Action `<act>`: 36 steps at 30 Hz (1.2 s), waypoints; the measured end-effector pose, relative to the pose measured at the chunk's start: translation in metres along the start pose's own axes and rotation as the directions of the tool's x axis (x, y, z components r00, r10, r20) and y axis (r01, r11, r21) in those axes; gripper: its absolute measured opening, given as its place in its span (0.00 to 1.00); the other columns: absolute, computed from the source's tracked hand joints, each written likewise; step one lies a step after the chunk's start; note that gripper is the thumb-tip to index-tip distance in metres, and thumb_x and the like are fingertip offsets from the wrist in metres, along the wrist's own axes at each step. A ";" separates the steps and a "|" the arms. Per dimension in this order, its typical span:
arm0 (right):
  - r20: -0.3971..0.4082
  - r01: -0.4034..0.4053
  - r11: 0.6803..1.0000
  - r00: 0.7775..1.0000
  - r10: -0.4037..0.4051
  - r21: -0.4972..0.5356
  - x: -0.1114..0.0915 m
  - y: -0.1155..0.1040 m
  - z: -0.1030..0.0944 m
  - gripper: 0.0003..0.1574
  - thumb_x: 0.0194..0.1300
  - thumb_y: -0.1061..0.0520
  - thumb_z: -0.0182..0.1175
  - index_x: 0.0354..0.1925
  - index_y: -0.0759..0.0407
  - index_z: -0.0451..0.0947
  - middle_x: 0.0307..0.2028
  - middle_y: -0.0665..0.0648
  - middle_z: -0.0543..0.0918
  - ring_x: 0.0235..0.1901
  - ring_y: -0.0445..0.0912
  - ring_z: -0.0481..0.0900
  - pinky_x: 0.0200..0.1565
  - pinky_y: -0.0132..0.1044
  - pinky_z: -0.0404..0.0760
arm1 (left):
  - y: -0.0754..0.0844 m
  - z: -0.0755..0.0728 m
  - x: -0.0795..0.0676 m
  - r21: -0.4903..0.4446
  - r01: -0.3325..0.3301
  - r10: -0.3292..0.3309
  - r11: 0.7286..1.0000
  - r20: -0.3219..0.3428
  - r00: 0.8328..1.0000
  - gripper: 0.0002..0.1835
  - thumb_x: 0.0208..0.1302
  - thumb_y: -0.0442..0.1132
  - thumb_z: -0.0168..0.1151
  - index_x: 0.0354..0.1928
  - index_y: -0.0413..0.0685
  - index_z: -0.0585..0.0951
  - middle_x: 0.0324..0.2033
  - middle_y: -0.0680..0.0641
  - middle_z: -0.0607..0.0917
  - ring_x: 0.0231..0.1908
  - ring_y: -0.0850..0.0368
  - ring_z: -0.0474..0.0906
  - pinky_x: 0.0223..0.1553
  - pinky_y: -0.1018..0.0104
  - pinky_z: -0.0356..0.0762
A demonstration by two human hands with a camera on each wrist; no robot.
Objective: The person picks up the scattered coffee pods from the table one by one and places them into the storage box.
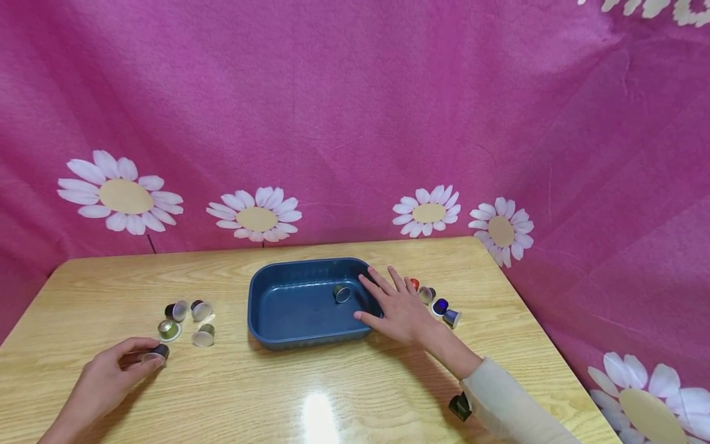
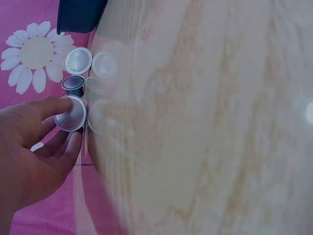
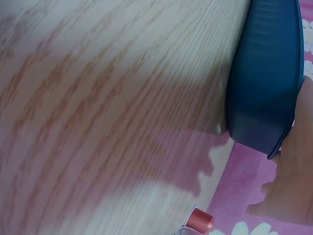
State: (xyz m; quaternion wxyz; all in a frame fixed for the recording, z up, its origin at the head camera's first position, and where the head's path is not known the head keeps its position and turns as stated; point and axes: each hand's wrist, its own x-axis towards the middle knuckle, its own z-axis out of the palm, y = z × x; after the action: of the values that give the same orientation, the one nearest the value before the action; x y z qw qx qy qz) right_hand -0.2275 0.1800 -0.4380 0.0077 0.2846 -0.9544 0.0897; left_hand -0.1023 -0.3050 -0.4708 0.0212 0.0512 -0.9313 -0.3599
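Note:
My left hand (image 1: pixel 111 376) pinches a dark coffee capsule (image 1: pixel 161 350) between thumb and fingers, low over the table at the left. In the left wrist view the capsule's round silver foil lid (image 2: pixel 72 116) faces the camera. Just beyond it lie several more capsules, among them a green capsule (image 1: pixel 168 329) and an olive capsule (image 1: pixel 204 334). At the table's middle stands a dark blue plastic tub (image 1: pixel 310 339) with one capsule (image 1: pixel 341 293) lying inside. Over the tub's right end my right hand (image 1: pixel 402 311) has its fingers spread and straight, holding nothing.
Right of the tub, partly behind my right hand, lies another group of capsules, including a red capsule (image 3: pixel 199 220), a blue capsule (image 1: pixel 440 306) and a purple-blue capsule (image 1: pixel 452 317). A pink cloth (image 1: pixel 344 123) with white daisies hangs behind the wooden table (image 1: pixel 249 394).

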 end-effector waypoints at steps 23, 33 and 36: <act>0.017 -0.001 1.000 1.000 0.001 -0.017 0.000 -0.001 -0.002 0.51 0.68 0.23 0.45 0.79 0.46 0.52 0.79 0.52 0.48 0.76 0.62 0.39 0.68 0.67 0.48 | 0.030 -0.002 -0.002 -0.122 -0.123 0.112 0.985 -0.097 0.989 0.18 0.60 0.41 0.73 0.49 0.39 0.83 0.41 0.40 0.87 0.34 0.76 0.80 0.33 0.82 0.76; 0.008 0.001 1.000 1.000 -0.001 -0.007 -0.001 -0.002 -0.003 0.51 0.68 0.24 0.46 0.79 0.46 0.53 0.78 0.52 0.49 0.76 0.62 0.39 0.68 0.67 0.48 | 0.062 -0.003 0.007 -0.191 -0.169 0.152 0.967 -0.100 0.983 0.18 0.63 0.40 0.71 0.52 0.39 0.83 0.45 0.39 0.86 0.37 0.76 0.79 0.37 0.81 0.77; 0.005 0.002 1.000 1.000 -0.002 -0.003 -0.001 -0.002 -0.003 0.51 0.68 0.24 0.47 0.79 0.46 0.53 0.78 0.52 0.49 0.76 0.62 0.39 0.68 0.67 0.48 | 0.072 -0.003 0.012 -0.226 -0.191 0.171 0.955 -0.105 0.980 0.19 0.64 0.40 0.70 0.53 0.38 0.82 0.46 0.38 0.85 0.38 0.76 0.80 0.37 0.80 0.78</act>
State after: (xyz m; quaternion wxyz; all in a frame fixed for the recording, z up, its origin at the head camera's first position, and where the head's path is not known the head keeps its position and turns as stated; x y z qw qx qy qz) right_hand -0.2256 0.1794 -0.4349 0.0060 0.2855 -0.9543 0.0874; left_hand -0.1199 -0.2556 -0.4201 0.0993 -0.0222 -0.8812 -0.4617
